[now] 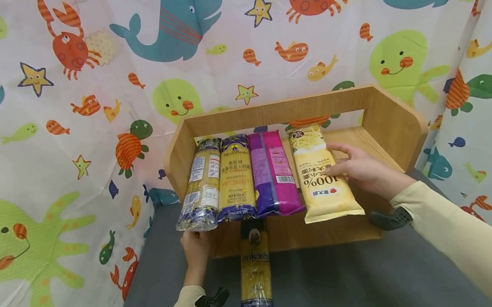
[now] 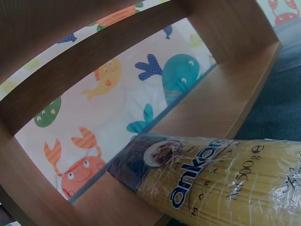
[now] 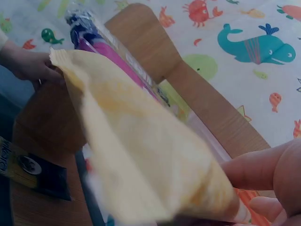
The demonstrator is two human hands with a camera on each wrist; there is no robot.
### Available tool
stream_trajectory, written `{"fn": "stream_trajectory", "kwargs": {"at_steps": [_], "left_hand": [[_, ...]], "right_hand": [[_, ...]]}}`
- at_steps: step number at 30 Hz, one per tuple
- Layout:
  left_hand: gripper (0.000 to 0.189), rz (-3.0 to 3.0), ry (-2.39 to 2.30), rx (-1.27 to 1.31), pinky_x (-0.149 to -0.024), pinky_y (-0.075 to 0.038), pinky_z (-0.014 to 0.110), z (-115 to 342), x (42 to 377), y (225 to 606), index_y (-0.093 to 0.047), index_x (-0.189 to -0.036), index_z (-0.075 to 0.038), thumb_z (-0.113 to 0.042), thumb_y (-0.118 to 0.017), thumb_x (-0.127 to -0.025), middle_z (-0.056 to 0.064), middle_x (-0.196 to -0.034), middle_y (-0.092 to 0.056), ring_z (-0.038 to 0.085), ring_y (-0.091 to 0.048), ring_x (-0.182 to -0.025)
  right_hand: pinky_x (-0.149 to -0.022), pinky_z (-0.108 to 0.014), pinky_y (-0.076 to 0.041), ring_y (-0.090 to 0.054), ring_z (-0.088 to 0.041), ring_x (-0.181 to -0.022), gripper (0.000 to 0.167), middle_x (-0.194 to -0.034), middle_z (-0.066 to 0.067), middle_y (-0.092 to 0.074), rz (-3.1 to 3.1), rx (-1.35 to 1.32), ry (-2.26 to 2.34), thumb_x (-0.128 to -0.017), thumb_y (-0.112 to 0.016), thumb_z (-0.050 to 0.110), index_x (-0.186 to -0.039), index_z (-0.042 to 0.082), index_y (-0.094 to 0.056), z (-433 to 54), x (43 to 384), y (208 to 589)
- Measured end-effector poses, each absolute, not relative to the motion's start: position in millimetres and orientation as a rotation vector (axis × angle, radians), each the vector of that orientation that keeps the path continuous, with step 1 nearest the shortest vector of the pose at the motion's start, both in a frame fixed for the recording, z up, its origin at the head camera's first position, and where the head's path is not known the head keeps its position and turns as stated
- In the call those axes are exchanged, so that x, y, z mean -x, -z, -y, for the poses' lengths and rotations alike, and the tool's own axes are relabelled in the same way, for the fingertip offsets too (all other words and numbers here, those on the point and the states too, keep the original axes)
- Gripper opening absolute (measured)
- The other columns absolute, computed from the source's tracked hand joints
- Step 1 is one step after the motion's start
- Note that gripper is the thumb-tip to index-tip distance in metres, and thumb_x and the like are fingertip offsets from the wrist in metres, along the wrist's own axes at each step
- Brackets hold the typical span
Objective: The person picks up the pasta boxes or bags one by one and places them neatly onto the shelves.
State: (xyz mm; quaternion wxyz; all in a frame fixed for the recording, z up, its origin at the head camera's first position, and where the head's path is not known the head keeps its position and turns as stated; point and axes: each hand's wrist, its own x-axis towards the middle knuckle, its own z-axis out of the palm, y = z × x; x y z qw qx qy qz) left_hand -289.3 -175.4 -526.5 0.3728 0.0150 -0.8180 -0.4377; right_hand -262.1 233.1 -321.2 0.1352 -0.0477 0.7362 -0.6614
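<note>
My right hand [image 1: 367, 171] grips a pale yellow pasta packet [image 1: 323, 166] by its right edge, on the upper shelf. In the right wrist view this packet [image 3: 127, 132] looms blurred in front. My left hand [image 1: 196, 250] is below the leftmost spaghetti packet [image 1: 202, 181], at the left end of the wooden shelf [image 1: 277, 108]; its fingertips are hidden. Between them stand a yellow and blue spaghetti packet [image 1: 236, 178] and a pink and purple packet [image 1: 274, 173]. An Ankara pasta packet [image 2: 211, 174] lies on the lower level, sticking out forward.
The two-level shelf stands on a dark grey tabletop [image 1: 349, 281]. A cloth [image 1: 105, 97] printed with sea animals hangs behind and at the sides. Bare shelf board [image 1: 359, 138] shows right of the held packet.
</note>
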Motion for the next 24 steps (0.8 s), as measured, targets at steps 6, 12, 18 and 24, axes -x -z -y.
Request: {"fn": "stream_trajectory", "kwargs": {"at_steps": [6, 12, 18, 24], "left_hand": [[0.010, 2.087, 1.115, -0.051, -0.056, -0.039, 0.047, 174.4, 287.6, 524.8, -0.061, -0.079, 0.002, 0.001, -0.062, -0.089, 0.017, -0.064, -0.057, 0.027, -0.045, -0.059], [0.007, 2.108, 1.125, -0.048, -0.057, -0.039, 0.043, 175.1, 285.8, 523.9, -0.066, -0.088, 0.003, -0.001, -0.062, -0.092, 0.020, -0.069, -0.061, 0.024, -0.045, -0.060], [0.008, 2.096, 1.108, -0.038, -0.058, -0.040, 0.046, 174.2, 286.2, 524.0, -0.064, -0.082, 0.003, 0.000, -0.063, -0.090, 0.020, -0.068, -0.062, 0.025, -0.044, -0.060], [0.010, 2.096, 1.119, -0.031, -0.057, -0.037, 0.043, 174.3, 287.9, 525.6, -0.062, -0.080, 0.002, 0.000, -0.062, -0.090, 0.018, -0.065, -0.057, 0.023, -0.041, -0.060]], "right_hand": [[-0.076, -0.024, -0.055, -0.064, -0.002, -0.085, 0.097, -0.128, -0.018, -0.054, -2.234, 0.080, 1.884, -0.091, -0.059, -0.009, -0.163, 0.009, 0.003, -230.5, 273.9, 315.5], [-0.077, -0.023, -0.055, -0.062, -0.002, -0.087, 0.097, -0.157, -0.035, -0.028, -2.256, 0.064, 1.880, -0.090, -0.056, -0.012, -0.164, 0.012, 0.002, -229.2, 275.4, 317.4], [-0.078, -0.025, -0.056, -0.064, -0.004, -0.089, 0.098, -0.157, -0.039, -0.028, -2.236, 0.115, 1.902, -0.089, -0.056, -0.014, -0.164, 0.011, 0.002, -227.3, 273.6, 319.9], [-0.075, -0.025, -0.056, -0.064, -0.006, -0.088, 0.096, -0.157, -0.038, -0.027, -2.270, 0.044, 1.936, -0.089, -0.056, -0.013, -0.164, 0.011, -0.001, -221.6, 269.0, 321.9]]}}
